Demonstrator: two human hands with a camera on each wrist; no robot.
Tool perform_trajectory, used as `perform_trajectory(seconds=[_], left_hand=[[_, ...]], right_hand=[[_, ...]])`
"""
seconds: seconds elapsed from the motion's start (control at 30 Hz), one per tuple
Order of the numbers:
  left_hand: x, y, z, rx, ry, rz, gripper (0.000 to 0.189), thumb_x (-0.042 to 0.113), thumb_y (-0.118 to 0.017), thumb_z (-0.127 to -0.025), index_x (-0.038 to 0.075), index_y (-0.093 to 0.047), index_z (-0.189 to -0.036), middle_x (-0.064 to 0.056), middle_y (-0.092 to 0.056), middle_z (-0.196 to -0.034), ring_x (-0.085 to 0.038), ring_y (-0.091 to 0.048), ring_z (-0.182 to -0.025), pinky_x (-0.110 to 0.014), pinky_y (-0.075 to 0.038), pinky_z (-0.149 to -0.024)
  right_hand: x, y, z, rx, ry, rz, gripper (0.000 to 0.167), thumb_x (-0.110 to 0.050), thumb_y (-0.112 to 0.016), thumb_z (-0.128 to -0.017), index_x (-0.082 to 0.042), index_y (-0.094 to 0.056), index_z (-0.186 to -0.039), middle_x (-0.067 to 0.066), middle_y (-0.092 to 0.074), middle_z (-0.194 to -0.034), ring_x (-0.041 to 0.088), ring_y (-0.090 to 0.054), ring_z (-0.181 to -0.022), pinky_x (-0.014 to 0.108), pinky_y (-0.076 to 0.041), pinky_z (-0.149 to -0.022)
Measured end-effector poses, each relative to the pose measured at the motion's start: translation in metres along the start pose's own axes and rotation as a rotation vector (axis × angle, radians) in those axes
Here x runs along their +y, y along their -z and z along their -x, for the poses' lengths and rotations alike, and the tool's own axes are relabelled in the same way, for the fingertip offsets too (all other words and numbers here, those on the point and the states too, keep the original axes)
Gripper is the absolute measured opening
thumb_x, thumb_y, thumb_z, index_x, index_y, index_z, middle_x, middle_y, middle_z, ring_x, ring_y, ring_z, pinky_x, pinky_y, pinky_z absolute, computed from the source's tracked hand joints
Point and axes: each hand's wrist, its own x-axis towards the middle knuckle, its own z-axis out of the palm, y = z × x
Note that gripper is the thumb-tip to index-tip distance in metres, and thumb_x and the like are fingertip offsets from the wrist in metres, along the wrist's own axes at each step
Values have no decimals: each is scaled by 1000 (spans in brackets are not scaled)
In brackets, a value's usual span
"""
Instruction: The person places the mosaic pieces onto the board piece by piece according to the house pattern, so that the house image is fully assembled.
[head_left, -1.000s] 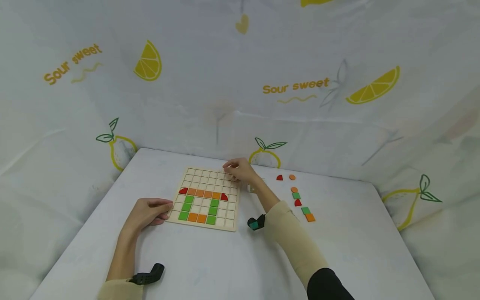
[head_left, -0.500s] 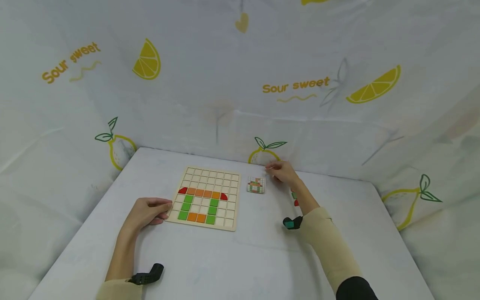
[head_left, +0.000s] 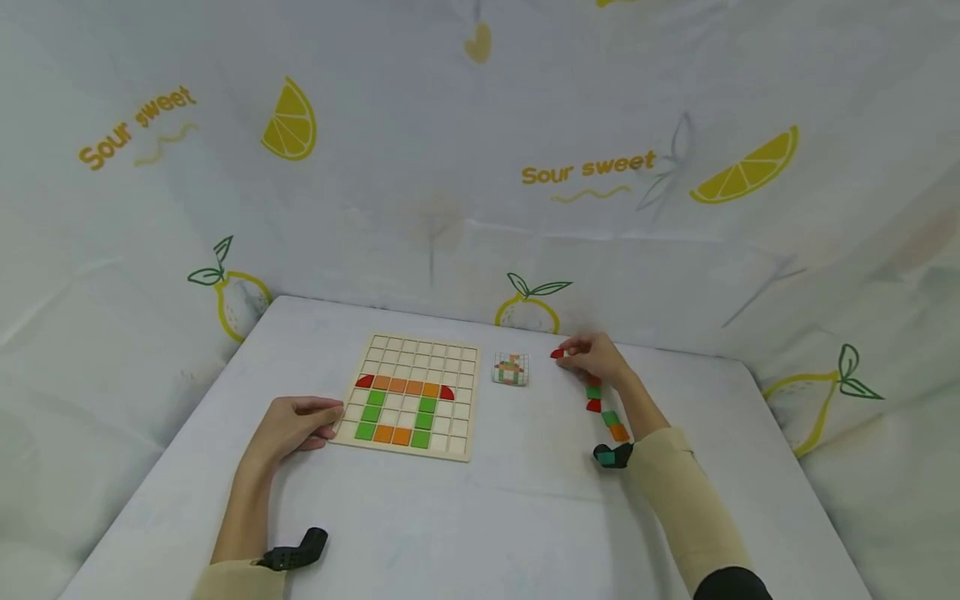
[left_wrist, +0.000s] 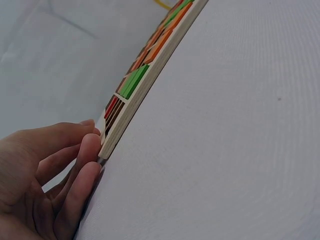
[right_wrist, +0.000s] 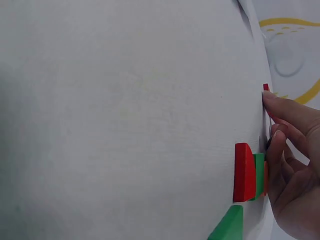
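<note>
My left hand [head_left: 296, 422] holds the wooden grid board [head_left: 460, 423] at its front left corner. In the left wrist view, its fingertips [left_wrist: 89, 172] are against the board's corner edge. Green, orange and red tiles lie in the board's squares, with a red quarter-round at each end of an orange row. Over at the back right, my right hand [head_left: 597, 358] pinches a small red tile [head_left: 557, 353] with rounded side, between thumb and fingers. Only a sliver of that red tile [right_wrist: 266, 87] shows past the fingertips in the right wrist view.
A small printed pattern card [head_left: 511, 369] lies right of the board. Below the right hand is a line of loose tiles: a red tile [head_left: 593, 406], a green tile [head_left: 611, 418] and an orange square [head_left: 618, 432] among them. A fabric wall stands behind the table.
My right hand has moved from the board's back right corner rightward past the card, uncovering it, and now grips the red tile. The left hand stays at the board's corner.
</note>
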Motion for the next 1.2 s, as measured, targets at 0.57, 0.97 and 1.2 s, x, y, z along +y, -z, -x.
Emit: perform_trajectory(seconds=[0.57,0.97,1.2], left_hand=[[-3,0,-1,-4,-24,4,48,30,-80,-99,-2,-74,-134,3,-79,-87,-7,-72,-74,-23,-63,-64],[-4,0,-2,-8,-26,0,48,31,-81,-99,-2,-74,-133,3,-78,-84,-8,-72,-74,-23,-63,-65],[-2,-1,-1,2,-13,-5,47,31,-80,-99,-1,-74,-133,3,-79,-87,-7,-72,-74,-23,-64,-66]], right_hand=[[6,-5,-2,78,31,72,35,-26,-84,-97,1,-76,-118,5,-68,-92,15,-56,-69,21,-49,-58],[4,-6,-3,93,44,90,38,-29,-85,-96,2,-78,-117,11,-75,-98,17,-59,-79,20,-51,-63],[-31,-16,-3,87,140,66,35,-30,-87,-93,-1,-80,-113,7,-68,-94,15,-56,-64,23,-48,-56]])
